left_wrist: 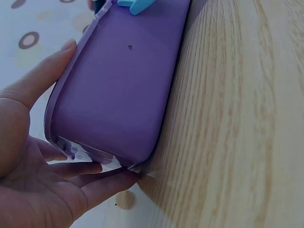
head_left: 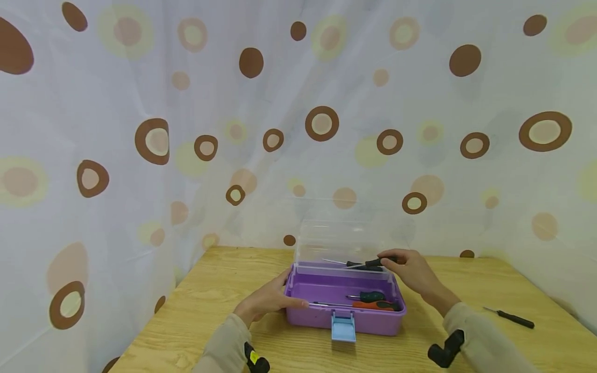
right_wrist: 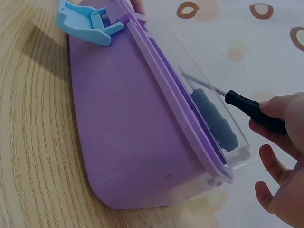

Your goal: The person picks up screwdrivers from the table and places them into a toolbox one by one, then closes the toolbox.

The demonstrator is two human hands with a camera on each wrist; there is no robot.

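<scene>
Up at right hand (head_left: 410, 269): black screwdriver (head_left: 375, 262), pinched!
Beside that hand: dark handle (right_wrist: 214, 122), blurry, perhaps another screwdriver's.
Left hand (head_left: 267, 300): clamped on purple toolbox (head_left: 313, 318).

A person's left hand (head_left: 265, 300) spreads wide, left thumb (left_wrist: 45, 73) straight and well apart from the fingers (left_wrist: 107, 190), palm turned toward the right hand (head_left: 412, 267), which is held farther out. There, right thumb (right_wrist: 279, 105) and forefinger (right_wrist: 275, 137) press in a pinch as two fingers below bend loosely. Behind the hands, the left sleeve (head_left: 224, 339) and right sleeve (head_left: 487, 339) angle inward.
</scene>
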